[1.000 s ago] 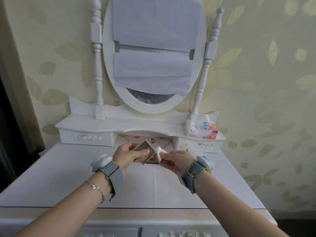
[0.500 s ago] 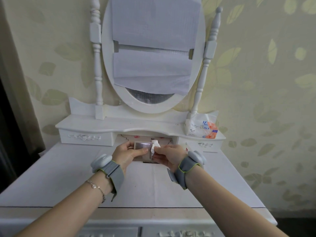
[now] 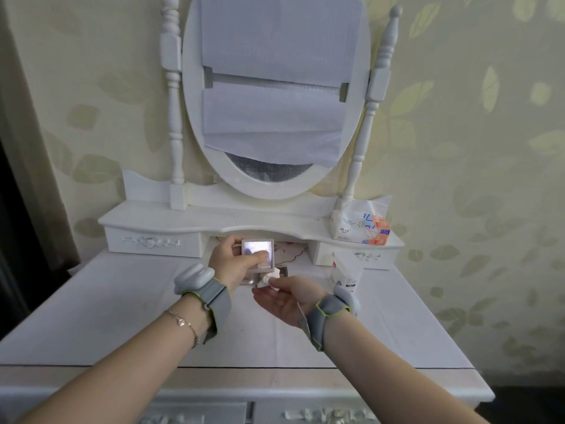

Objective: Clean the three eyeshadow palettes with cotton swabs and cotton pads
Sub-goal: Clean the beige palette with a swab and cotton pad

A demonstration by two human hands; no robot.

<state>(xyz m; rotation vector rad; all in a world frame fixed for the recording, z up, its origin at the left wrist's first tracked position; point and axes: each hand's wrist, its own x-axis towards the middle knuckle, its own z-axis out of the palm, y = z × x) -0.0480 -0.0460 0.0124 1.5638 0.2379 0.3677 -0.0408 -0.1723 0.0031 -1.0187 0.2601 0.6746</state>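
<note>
My left hand [image 3: 234, 261] holds a small square eyeshadow palette [image 3: 258, 253] upright above the dressing table, its mirrored lid facing me and my thumb across its lower right corner. Just below it, my right hand [image 3: 287, 298] is turned palm up and pinches a crumpled white cotton pad [image 3: 269, 278] between its fingertips. The pad sits under the palette's lower edge. Another palette [image 3: 282, 271] lies flat on the table behind the pad, mostly hidden by my hands.
A white packet of cotton pads [image 3: 345, 272] stands on the table to the right of my hands. A tissue pack [image 3: 360, 226] rests on the vanity shelf [image 3: 195, 220] at the right. An oval mirror [image 3: 275, 96] covered with paper rises behind.
My left hand has turned the palette upright so the mirror faces me. My right hand has dropped below it with the cotton pad and rolled palm up.
</note>
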